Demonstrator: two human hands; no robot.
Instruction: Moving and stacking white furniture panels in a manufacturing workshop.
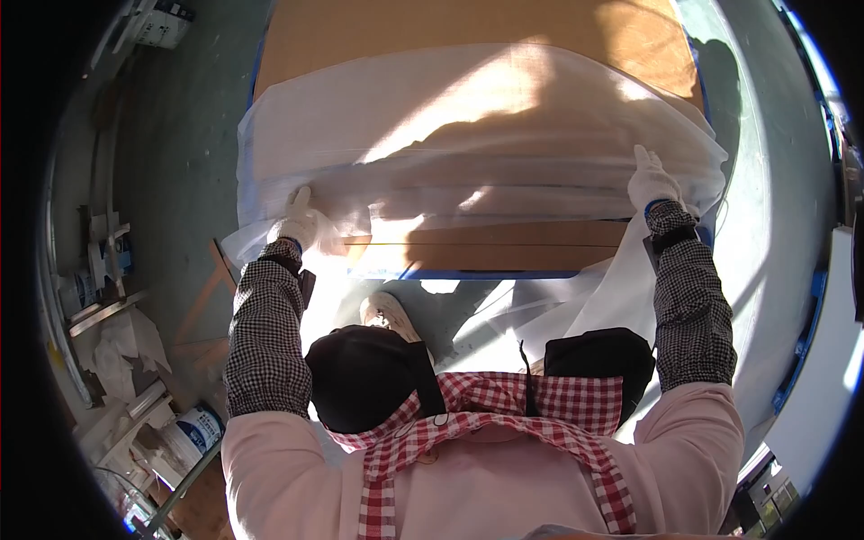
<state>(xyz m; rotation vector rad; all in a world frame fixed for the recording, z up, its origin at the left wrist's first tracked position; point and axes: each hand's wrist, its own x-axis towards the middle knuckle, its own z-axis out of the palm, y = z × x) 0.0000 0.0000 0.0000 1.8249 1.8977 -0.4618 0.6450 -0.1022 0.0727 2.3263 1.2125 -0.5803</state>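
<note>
A thin, translucent white sheet (pixel 468 135) lies in wrinkles across a flat brown board (pixel 432 27), and sunlight and shadow fall over both. At its near left edge, my left hand (pixel 294 223), in a white glove, is closed on a bunched part of the sheet. My right hand (pixel 654 183), gloved the same way, grips the sheet near the board's right edge, with a finger and the thumb pointing forward. From both hands the sheet hangs down towards me, reaching low on the right. What lies under my palms is hidden.
Blue edging (pixel 486 274) runs along the board's near side. On the left, a wooden frame piece (pixel 209 292), a white-and-blue bucket (pixel 198 429) and scraps crowd the greenish floor (pixel 171 153). A white panel (pixel 828 333) stands at the right. My shoe (pixel 387 313) is below the board's edge.
</note>
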